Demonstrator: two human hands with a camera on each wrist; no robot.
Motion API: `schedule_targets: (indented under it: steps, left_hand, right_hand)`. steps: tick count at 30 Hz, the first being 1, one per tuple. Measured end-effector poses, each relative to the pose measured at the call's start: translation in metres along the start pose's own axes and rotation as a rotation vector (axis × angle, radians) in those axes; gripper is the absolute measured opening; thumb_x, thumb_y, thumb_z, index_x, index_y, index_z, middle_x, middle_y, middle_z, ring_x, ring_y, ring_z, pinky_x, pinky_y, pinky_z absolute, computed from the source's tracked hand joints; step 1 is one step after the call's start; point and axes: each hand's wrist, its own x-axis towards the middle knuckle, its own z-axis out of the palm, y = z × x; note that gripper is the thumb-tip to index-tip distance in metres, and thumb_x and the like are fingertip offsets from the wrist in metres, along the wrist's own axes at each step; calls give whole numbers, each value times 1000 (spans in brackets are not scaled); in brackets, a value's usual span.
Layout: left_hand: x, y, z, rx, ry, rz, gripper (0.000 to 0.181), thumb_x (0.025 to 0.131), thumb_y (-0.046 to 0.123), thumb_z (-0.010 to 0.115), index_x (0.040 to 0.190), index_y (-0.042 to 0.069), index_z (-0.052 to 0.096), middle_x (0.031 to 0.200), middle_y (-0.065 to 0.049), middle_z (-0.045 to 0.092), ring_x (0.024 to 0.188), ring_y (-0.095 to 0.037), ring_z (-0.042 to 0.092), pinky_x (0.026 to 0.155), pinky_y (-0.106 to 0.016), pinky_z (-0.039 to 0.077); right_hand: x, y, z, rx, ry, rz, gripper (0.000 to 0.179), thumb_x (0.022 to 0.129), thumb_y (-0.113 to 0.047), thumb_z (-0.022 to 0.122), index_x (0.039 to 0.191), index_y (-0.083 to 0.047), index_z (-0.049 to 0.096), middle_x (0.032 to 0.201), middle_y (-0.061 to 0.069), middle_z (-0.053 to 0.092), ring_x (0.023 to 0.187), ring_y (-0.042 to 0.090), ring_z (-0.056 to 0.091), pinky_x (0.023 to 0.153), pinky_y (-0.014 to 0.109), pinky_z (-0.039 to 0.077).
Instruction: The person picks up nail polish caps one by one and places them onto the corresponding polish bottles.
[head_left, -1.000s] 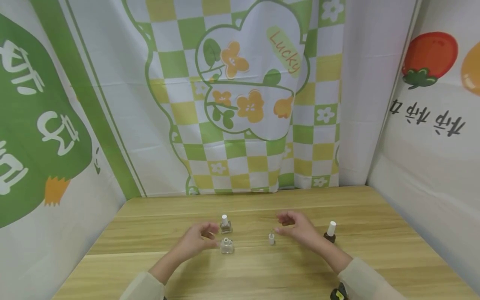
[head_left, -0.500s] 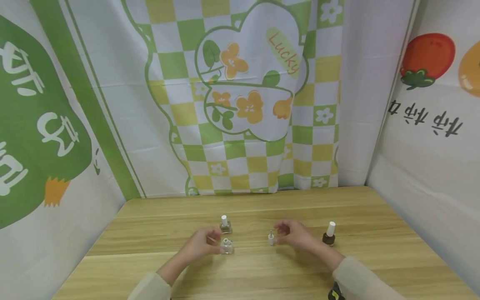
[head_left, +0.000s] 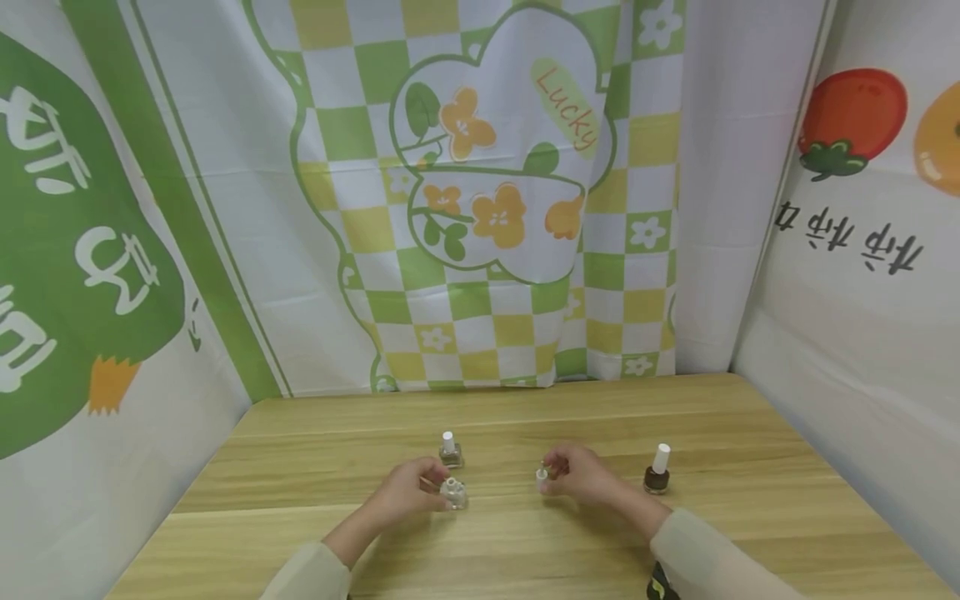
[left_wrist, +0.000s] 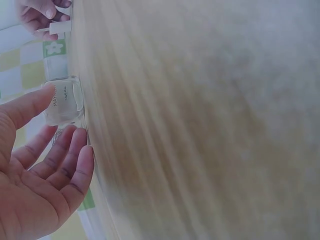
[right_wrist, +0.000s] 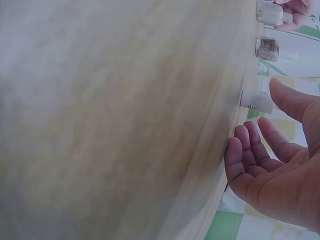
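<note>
An uncapped clear nail polish bottle [head_left: 454, 492] stands upright on the wooden table. My left hand [head_left: 408, 490] is at its left side; in the left wrist view the thumb overlaps the bottle [left_wrist: 65, 102] and the loosely bent fingers lie beside it. Whether they touch the glass I cannot tell. To the right, a white brush cap [head_left: 542, 478] stands on the table with its brush stem pointing up. My right hand [head_left: 581, 477] has thumb and index finger on either side of this cap [right_wrist: 257, 102], without a visible pinch.
A capped glittery grey nail polish bottle [head_left: 451, 452] stands just behind the clear one. Right of my right hand is a dark nail polish bottle [head_left: 657, 477] with a tall white cap. Printed curtains [head_left: 495, 333] hang behind the table [head_left: 337, 417] and at both sides.
Both hands have moved inward: the left one rightward to the clear bottle, the right one leftward and down to the brush cap. Bottles and cap stay in place.
</note>
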Motion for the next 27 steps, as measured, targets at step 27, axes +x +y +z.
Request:
schedule_targets:
  steps: [27]
  left_hand:
    - [7, 0, 2, 71, -44, -20, 25, 75, 6, 80, 95, 3, 64, 87, 1, 63, 81, -16, 59, 74, -36, 51]
  right_hand:
    - [4, -5, 2, -66, -36, 35, 20, 81, -4, 77, 93, -1, 63, 85, 3, 58, 80, 17, 54, 69, 33, 49]
